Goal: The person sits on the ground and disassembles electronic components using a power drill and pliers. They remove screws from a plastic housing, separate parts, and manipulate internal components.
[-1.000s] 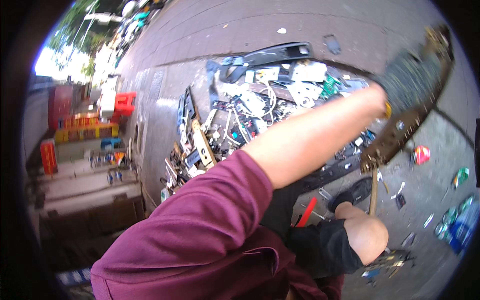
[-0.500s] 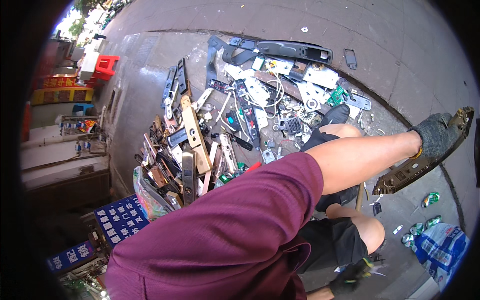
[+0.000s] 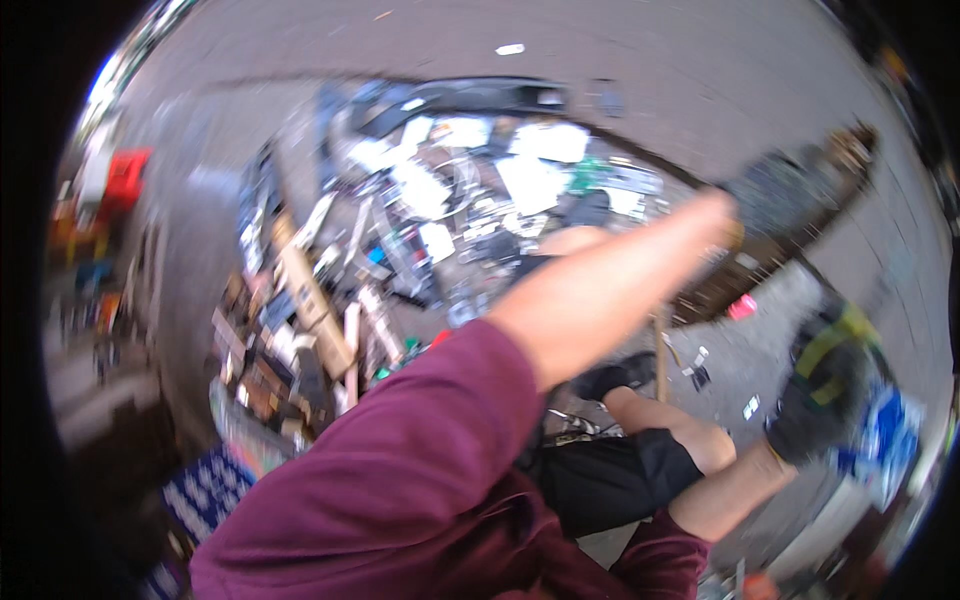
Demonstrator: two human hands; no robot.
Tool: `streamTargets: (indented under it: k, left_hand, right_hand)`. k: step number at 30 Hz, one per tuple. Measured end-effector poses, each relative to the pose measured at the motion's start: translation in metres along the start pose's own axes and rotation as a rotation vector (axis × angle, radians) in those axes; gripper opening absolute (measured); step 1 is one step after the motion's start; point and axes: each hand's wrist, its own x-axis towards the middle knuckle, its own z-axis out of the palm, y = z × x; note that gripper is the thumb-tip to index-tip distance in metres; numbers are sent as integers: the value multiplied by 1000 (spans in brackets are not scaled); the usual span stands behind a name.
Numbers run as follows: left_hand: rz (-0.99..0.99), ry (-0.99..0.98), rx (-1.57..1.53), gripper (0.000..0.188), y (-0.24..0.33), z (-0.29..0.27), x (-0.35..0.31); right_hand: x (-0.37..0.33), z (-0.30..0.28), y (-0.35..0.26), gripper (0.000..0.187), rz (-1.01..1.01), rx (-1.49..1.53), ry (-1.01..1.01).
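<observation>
The view is smeared by motion. My left hand (image 3: pixel 785 195), in a grey knit glove, is wrapped round a long, slightly curved dark bronze panel (image 3: pixel 738 265), perhaps part of a door lock. The panel hangs above the ground at the right, tilted with its far end up. Below it, my right hand (image 3: pixel 822 400), in a dark glove, is closed on a tool with yellow-green handles (image 3: pixel 850 328). Blur hides the tool's kind. The two hands are apart.
A heap of lock parts and long plates (image 3: pixel 310 290) lies at the left, beside scattered white panels (image 3: pixel 540 180) and cables. A blue and white bag (image 3: pixel 885 430) sits at the right. My knee (image 3: pixel 690 450) is bent below. A red stool (image 3: pixel 125 178) stands far left.
My right hand has risen from the lower edge toward the panel, with the yellow-green-handled tool. My left hand still grips the panel. The whole view has shifted, moving the heap leftward.
</observation>
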Motion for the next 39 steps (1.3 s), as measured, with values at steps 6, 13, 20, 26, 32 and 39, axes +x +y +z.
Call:
streamTargets:
  k: [6,13,20,26,32,39]
  left_hand:
    - [-455,-71,-547,34,-13,-5,4]
    - [-634,-233,-753,37,-4,-7,10]
    - [-292,-319,-392,35,-9,-7,5]
    - [-305,-287,-540,34,10,-12,6]
    - [-589,-425,-642,54,27,-20,8]
    - [-530,-429,-551,51,16,-7,4]
  right_hand:
    - [5,-30,32,20,142,-345,137]
    - [9,-22,16,13,-65,-1028,-95]
    - [1,-27,15,29,-13,-867,-77]
    - [-4,-30,16,33,169,-917,83]
    - [-8,-35,18,33,106,-1065,4]
    - [1,-17,18,27,178,-761,25]
